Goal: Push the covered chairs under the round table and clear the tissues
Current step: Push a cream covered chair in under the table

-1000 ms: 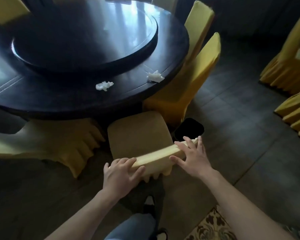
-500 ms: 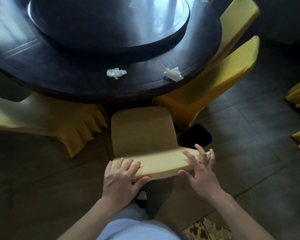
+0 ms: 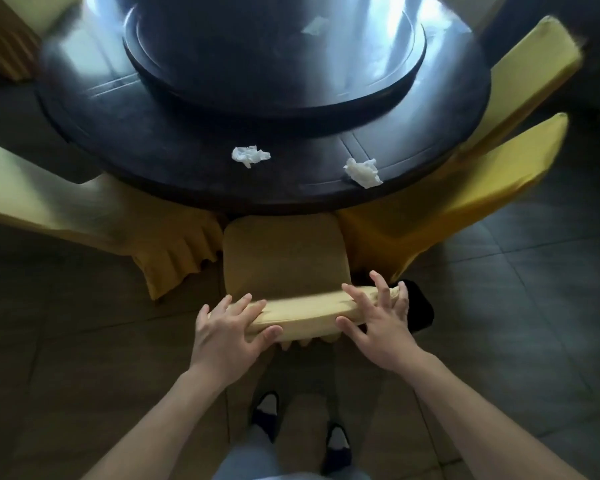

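The top of the covered chair [image 3: 284,271] backrest is held by both hands: the left hand [image 3: 227,336] has its fingers laid over the top edge with the thumb hooked under the near side, and the right hand [image 3: 381,323] rests on it with fingers spread and nearly straight, the thumb just below the edge. Beyond the fingertips the seat front is already tucked under the rim of the round table [image 3: 201,188]. Two crumpled tissues [image 3: 250,155] are seen further beyond the fingers, near the table edge, one nearly over the rim [image 3: 362,172]. If the chair is shoved hard, the table could be jolted and that tissue might be knocked to the floor; the skirts of the neighbouring chairs [image 3: 177,251] beside the left fingers could also be caught. A dark bin [image 3: 420,306] stands just beyond the right fingers. No brand, label or writing can be read anywhere
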